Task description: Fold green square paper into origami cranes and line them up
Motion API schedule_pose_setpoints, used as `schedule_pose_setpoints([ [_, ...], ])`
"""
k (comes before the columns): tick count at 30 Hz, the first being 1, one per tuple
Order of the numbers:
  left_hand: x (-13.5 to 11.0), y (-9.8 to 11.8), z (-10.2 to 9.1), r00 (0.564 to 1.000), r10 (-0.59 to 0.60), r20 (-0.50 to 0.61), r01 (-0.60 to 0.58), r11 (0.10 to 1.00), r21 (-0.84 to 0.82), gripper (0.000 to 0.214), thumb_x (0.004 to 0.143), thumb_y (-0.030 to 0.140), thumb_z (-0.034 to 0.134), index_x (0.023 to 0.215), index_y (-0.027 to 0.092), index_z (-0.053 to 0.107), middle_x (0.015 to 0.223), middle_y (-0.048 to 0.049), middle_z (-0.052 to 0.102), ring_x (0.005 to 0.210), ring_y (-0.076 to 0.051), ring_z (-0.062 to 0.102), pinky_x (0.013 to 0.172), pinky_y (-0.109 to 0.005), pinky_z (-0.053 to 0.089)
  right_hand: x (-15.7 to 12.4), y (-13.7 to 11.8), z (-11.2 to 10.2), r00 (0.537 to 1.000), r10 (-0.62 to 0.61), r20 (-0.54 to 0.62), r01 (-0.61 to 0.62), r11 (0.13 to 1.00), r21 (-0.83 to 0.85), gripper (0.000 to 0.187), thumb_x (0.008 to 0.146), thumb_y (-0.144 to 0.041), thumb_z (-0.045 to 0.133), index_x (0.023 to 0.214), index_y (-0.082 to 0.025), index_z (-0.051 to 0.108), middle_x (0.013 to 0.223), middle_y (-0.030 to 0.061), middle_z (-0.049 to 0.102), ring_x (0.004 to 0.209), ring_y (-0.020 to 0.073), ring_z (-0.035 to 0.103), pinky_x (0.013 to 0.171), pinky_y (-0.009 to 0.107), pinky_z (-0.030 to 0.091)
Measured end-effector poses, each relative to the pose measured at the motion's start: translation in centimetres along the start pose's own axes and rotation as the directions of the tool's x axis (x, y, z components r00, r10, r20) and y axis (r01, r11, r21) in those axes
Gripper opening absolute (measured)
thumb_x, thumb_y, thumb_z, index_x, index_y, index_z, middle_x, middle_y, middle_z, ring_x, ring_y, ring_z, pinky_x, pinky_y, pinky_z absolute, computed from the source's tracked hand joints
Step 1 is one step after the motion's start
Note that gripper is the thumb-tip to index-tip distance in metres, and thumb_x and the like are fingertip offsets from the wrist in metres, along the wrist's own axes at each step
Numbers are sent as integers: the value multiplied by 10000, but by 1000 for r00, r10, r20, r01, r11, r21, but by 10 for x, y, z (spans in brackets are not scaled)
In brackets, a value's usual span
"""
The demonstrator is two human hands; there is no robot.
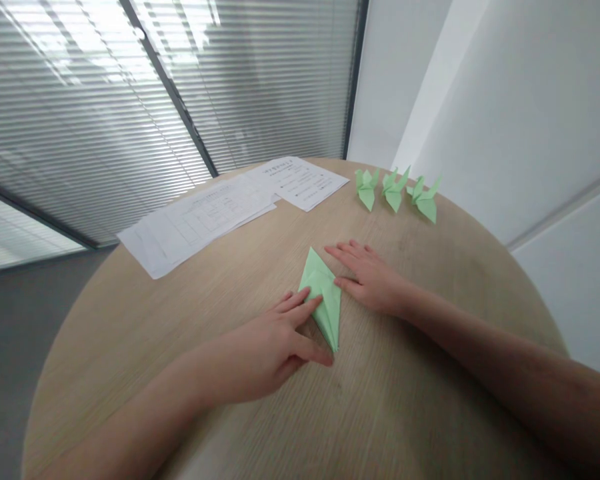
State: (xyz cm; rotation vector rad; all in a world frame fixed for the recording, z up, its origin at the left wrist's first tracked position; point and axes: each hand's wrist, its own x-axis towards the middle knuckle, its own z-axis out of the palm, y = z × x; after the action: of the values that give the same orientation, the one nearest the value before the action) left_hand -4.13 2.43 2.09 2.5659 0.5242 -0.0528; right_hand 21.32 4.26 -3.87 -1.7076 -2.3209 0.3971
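A light green sheet of origami paper (330,297), folded into a long diamond, lies flat on the wooden table. One point faces away from me and the narrow point faces me. My left hand (280,340) reaches in from the left, its fingers spread; the fingertips rest on the paper's left half and the thumb lies beside its near point. To the right, my right hand (367,279) lies on the table with fingers stretched out, its thumb tip at the paper's right corner. Neither hand grips anything.
Three folded green paper cranes (394,189) stand in a row at the table's far right. Printed sheets (205,217) overlap along the far left edge. The round table (395,413) borders white walls (540,100) on the right and glass with blinds (280,80) behind.
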Motion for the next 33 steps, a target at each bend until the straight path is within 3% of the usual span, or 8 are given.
schedule_pose_setpoints([
  [5,2,-4,-9,983,-83,-165,81,997,-16,348,967,119,445,1053,266,748,1380,-43,628,1303,-217,570,1089,-383,464,-2,2,1,998,-33,-50,34,999,27,618,964,-329,505,1555,-206,373,1587,141,405,1499,371,273,1191,616,222],
  [9,7,-11,-3,936,-110,-335,149,984,93,281,991,222,477,1156,232,703,1200,-69,704,1092,-225,652,965,-400,531,-2,5,1,969,-174,-175,194,975,105,519,924,-264,545,1441,-218,535,1480,114,543,1459,331,370,1179,571,302],
  [13,14,-7,8,947,-43,-317,91,986,138,249,1003,287,503,1105,215,719,1101,-60,721,1023,-220,643,928,-395,526,-1,7,2,942,-253,-219,281,954,108,381,892,-192,560,1252,-220,683,1382,105,622,1412,317,437,1159,534,348],
  [17,21,0,20,947,-90,-308,141,979,147,228,989,320,545,971,189,731,978,-59,719,989,-236,629,925,-407,511,-1,4,2,950,-262,-169,278,957,80,373,880,-155,548,1209,-232,704,1386,100,619,1411,341,428,1145,566,331],
  [22,27,7,29,918,-182,-352,254,952,171,233,906,400,665,908,169,695,965,-79,692,972,-282,605,885,-456,517,-3,0,-2,964,-246,-100,252,966,58,380,932,-280,553,1294,-220,649,1446,109,571,1429,381,392,1141,614,289],
  [27,24,14,28,918,-197,-344,266,949,167,381,877,546,660,899,167,682,971,-101,689,980,-304,613,864,-473,528,-2,1,0,969,-226,-97,233,970,66,523,905,-402,631,1395,-230,565,1472,119,544,1439,381,375,1151,611,278],
  [30,19,14,23,939,-166,-300,222,962,162,325,917,479,628,944,163,695,979,-93,702,1005,-290,627,900,-456,527,-1,2,3,956,-245,-158,260,963,78,483,877,-375,676,1328,-213,610,1430,126,579,1422,367,404,1153,579,306],
  [33,15,9,19,958,-116,-261,163,973,164,218,964,336,578,999,168,711,998,-77,716,1033,-256,639,945,-414,516,-2,5,0,931,-300,-209,325,940,101,282,849,-314,709,1118,-227,695,1382,116,609,1409,340,430,1141,550,346],
])
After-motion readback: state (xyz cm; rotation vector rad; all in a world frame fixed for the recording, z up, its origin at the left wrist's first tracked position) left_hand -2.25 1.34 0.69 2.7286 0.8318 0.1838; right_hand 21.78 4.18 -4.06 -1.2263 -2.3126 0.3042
